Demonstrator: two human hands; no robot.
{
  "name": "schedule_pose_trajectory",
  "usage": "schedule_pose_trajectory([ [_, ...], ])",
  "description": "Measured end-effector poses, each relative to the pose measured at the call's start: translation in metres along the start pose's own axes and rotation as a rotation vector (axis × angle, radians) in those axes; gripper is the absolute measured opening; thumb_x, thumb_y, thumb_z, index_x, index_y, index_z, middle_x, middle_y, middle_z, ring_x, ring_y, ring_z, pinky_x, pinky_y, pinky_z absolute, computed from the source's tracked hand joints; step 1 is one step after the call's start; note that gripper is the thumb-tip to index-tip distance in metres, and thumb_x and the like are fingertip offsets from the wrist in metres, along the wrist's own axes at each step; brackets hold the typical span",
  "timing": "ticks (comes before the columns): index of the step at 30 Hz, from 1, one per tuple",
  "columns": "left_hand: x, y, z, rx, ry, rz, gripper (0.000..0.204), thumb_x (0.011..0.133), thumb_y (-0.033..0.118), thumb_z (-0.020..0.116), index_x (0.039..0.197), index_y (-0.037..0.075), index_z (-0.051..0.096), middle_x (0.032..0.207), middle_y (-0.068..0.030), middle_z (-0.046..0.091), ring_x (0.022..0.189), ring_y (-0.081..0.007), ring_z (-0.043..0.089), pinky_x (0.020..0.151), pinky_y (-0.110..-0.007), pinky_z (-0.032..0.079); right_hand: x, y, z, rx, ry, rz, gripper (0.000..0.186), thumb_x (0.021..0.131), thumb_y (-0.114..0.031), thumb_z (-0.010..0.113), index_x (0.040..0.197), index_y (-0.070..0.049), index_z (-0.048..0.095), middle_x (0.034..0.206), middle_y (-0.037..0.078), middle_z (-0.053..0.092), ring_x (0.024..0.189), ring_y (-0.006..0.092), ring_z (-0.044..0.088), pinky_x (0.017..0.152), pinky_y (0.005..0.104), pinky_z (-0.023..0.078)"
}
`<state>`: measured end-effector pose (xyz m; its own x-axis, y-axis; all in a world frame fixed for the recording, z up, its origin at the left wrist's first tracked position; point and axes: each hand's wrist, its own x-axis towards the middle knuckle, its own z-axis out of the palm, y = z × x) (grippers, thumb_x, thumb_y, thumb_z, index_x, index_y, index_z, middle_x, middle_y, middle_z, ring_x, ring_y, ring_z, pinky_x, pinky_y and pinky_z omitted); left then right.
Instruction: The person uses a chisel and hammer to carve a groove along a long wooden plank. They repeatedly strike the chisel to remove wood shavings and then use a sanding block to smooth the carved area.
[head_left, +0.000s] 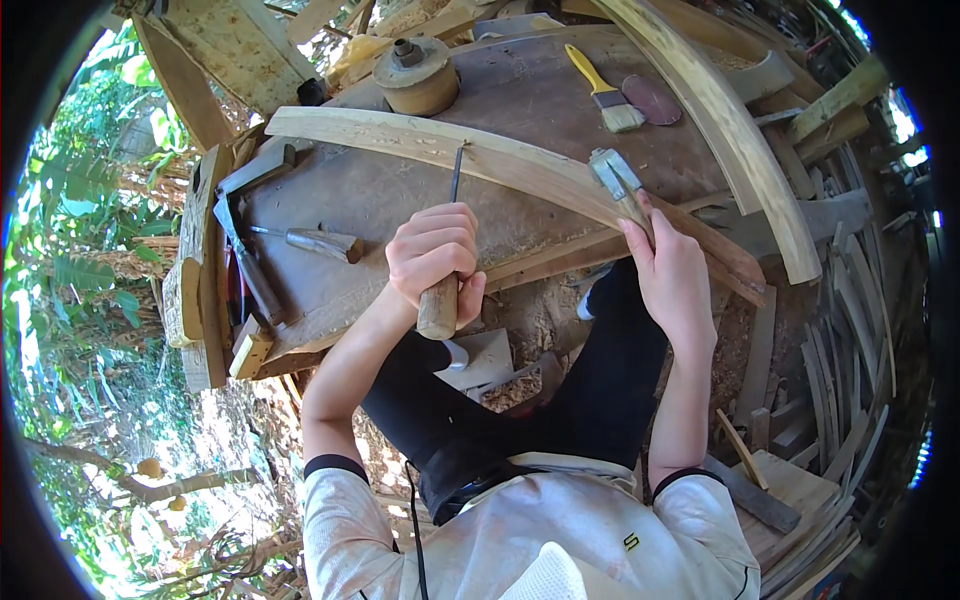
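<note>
My left hand (435,255) is closed round the wooden handle of a chisel (438,310). Its thin metal shaft points away from me, and the tip meets a long, curved wooden piece (530,170) lying across the bench. In my right hand (672,275) is a hammer (615,178), gripped by its short wooden handle. The hammer's metal head is raised over the right part of the curved piece, apart from the chisel. Whether the chisel tip has sunk into the wood is too small to tell.
On the brown workbench (340,200) lie a wooden-handled tool (325,243), an adze-like tool (250,255), a yellow-handled brush (603,90) and a reddish disc (652,100). A round wooden block (417,80) stands at the back. Another curved timber (735,130) crosses the right side; wood strips (850,330) are piled beyond.
</note>
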<state>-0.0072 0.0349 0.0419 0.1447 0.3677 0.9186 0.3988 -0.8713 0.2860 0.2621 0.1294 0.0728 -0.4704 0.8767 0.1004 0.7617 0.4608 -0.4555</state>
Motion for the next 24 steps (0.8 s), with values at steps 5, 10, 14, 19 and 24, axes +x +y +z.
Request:
schedule_pose_trajectory([
  [5,0.004,-0.001,0.002,-0.006,0.010,-0.018,0.015,0.067,-0.005,0.059,0.068,0.003,0.046,0.059,-0.0059,0.047,0.048,-0.0233,0.046,0.051,-0.037,0.045,0.000,-0.002,-0.001,0.011,-0.026,0.050,0.054,0.106,-0.039,0.059,0.142,0.000,0.059,0.079,0.026,0.070,0.079,0.0423,0.072,0.071,0.0500,0.055],
  [10,0.004,-0.003,0.003,-0.004,0.021,-0.017,0.021,0.058,-0.006,0.061,0.064,0.006,0.045,0.058,-0.0057,0.045,0.047,-0.0245,0.046,0.048,-0.034,0.041,0.000,-0.006,-0.005,0.014,-0.049,0.066,0.054,0.106,-0.040,0.059,0.142,-0.001,0.059,0.078,0.026,0.069,0.078,0.0424,0.072,0.071,0.0506,0.055],
  [14,0.005,-0.006,0.003,0.005,0.006,-0.014,0.022,0.057,-0.005,0.061,0.064,0.006,0.044,0.058,-0.0060,0.045,0.048,-0.0248,0.047,0.047,-0.034,0.039,0.000,-0.003,-0.004,0.007,-0.033,0.039,0.054,0.105,-0.040,0.060,0.142,0.000,0.060,0.077,0.026,0.069,0.078,0.0428,0.072,0.070,0.0506,0.054],
  [19,0.004,-0.011,0.010,0.012,-0.037,0.020,0.023,0.057,-0.003,0.063,0.063,0.007,0.044,0.058,-0.0049,0.044,0.047,-0.0245,0.045,0.047,-0.034,0.037,-0.001,0.001,-0.001,0.006,-0.020,-0.001,0.053,0.105,-0.039,0.060,0.141,0.000,0.060,0.077,0.026,0.069,0.079,0.0434,0.071,0.070,0.0508,0.054],
  [24,-0.001,-0.012,0.014,0.016,-0.161,0.083,0.021,0.063,-0.003,0.063,0.064,0.007,0.045,0.058,-0.0033,0.043,0.047,-0.0239,0.042,0.046,-0.034,0.034,0.000,0.002,-0.002,-0.011,-0.014,-0.017,0.053,0.105,-0.039,0.060,0.140,0.001,0.060,0.078,0.026,0.069,0.079,0.0439,0.071,0.069,0.0512,0.054],
])
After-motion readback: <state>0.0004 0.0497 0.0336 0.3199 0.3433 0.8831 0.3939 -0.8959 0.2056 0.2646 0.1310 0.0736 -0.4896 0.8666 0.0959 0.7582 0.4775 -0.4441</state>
